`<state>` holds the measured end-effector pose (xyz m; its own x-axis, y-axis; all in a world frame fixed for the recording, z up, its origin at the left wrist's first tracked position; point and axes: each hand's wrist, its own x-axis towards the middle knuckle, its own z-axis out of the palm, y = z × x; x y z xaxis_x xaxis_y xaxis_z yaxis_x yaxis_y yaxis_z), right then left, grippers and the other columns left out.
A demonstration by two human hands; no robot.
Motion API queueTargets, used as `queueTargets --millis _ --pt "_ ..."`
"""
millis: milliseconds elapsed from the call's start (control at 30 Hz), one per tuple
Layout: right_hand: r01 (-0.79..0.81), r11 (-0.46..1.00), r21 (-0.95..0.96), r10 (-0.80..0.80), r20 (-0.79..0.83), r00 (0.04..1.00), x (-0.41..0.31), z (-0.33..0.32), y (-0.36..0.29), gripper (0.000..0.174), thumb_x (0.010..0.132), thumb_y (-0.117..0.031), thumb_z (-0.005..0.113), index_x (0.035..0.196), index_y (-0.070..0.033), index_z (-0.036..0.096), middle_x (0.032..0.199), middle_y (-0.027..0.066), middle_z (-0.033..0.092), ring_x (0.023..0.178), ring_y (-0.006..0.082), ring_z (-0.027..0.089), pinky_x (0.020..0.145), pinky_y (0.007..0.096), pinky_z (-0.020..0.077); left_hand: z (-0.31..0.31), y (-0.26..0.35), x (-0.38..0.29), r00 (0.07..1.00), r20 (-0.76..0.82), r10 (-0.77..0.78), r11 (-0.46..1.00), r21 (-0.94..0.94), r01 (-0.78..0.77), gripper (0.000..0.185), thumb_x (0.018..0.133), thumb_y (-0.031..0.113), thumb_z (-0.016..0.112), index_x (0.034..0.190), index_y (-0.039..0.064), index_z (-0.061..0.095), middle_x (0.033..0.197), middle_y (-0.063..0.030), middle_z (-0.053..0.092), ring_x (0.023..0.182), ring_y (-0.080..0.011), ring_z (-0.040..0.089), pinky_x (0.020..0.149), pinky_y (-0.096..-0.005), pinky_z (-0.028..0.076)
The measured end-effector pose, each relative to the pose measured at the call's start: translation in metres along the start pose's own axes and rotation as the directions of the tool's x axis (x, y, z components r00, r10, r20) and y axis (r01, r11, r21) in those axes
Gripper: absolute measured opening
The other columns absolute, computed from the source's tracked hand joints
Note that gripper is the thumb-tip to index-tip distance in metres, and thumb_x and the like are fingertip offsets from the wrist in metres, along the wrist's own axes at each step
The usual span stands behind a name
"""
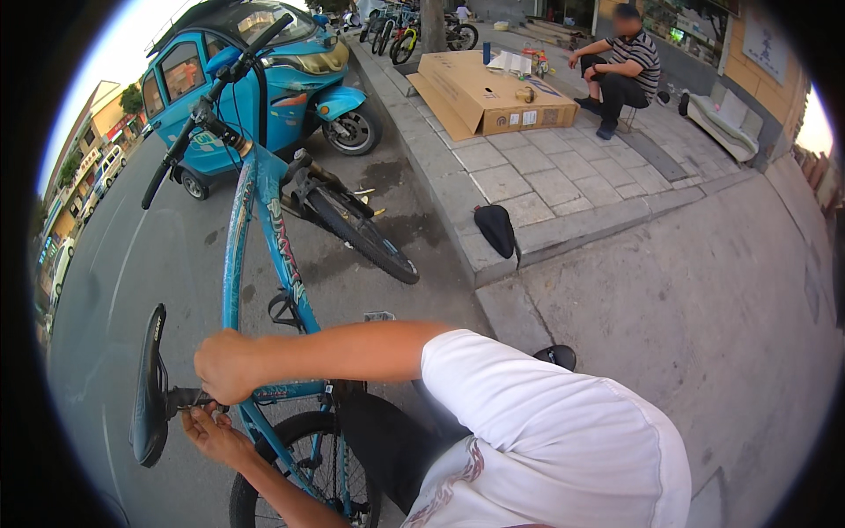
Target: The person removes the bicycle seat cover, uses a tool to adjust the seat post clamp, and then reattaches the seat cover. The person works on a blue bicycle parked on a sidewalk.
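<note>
A blue mountain bike frame [232, 264] stands before me, its black Giant saddle [149, 389] at the left. My right hand [228, 366] is curled into a fist over the seatpost area; what its fingers close on is hidden. Below it, my left hand [221, 439] pinches a small metal part at the seatpost [185, 398], just behind the saddle. Farther off are the handlebar [191, 125] and the turned front wheel [363, 231]. The rear wheel [300, 475] is partly hidden by my left forearm and dark-clothed leg.
A blue three-wheeled vehicle [284, 99] stands beyond the handlebar. On the kerb [455, 224] lies a black saddle cover [495, 230]. A large cardboard box [462, 82] rests on the pavement, near a seated person [624, 66]. Several bicycles [396, 33] stand farther back.
</note>
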<state>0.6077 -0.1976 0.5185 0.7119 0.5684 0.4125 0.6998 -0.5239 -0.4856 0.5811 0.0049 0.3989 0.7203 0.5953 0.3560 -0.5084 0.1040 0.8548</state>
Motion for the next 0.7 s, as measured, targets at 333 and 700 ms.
queueTargets --millis 333,700 --pt "0.029 1.0 0.011 -0.029 0.002 1.0 0.001 -0.004 -0.003 0.026 0.081 -0.024 0.065 0.079 0.0 0.076 0.081 0.0244 0.072 0.082 0.0453 0.071 0.076 0.0546 0.0549 -0.014 -0.016 0.013 0.988 0.086 0.127 0.992 -0.018 -0.126 0.042 0.104 0.015 0.066 0.138 -0.004 0.051 0.129 -0.0148 0.062 0.115 -0.0202 0.059 0.101 -0.0356 0.05" --pt "0.214 0.949 -0.234 -0.206 0.056 0.977 0.005 0.001 -0.002 0.03 0.085 -0.035 0.069 0.079 -0.006 0.078 0.08 0.0207 0.074 0.078 0.0407 0.072 0.074 0.0521 0.0554 -0.017 -0.029 0.019 0.992 0.043 0.122 0.992 0.007 -0.123 0.036 0.103 0.009 0.065 0.135 -0.003 0.053 0.118 -0.0114 0.065 0.103 -0.0176 0.061 0.091 -0.0327 0.053"
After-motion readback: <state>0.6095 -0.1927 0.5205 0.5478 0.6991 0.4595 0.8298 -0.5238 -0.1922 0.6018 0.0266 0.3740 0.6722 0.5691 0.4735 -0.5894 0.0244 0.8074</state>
